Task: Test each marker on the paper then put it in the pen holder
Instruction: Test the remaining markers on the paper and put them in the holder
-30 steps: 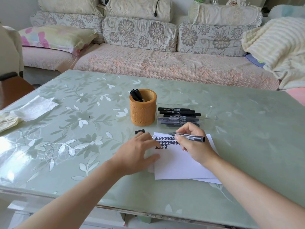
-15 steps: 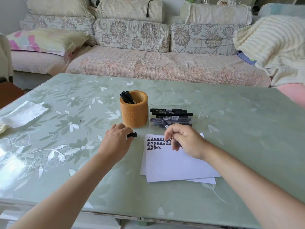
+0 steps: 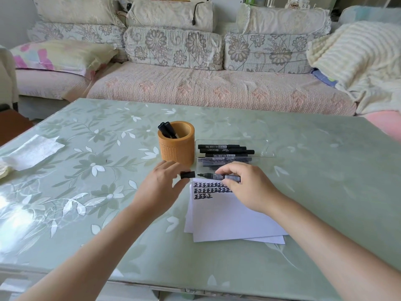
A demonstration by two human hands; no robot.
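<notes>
Two hands are hovering over the far edge of the paper [image 3: 227, 220], just before the pen holder [image 3: 176, 148]: I am pinching the cap [image 3: 187, 174] in my left hand [image 3: 160, 187], gripping the bare-tipped marker [image 3: 219, 176] in my right hand [image 3: 245, 187], and risking ink on my skin if the tip misses the cap.

Marker [image 3: 225, 177] tip now seemingly beside cap [image 3: 188, 174]

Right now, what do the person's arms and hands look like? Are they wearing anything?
Nothing is worn that shows. The left hand and right hand are bare, with no gloves. No ring, watch or bracelet can be seen. The left forearm and right forearm are bare to the picture's edge, with no sleeves in view.
</notes>
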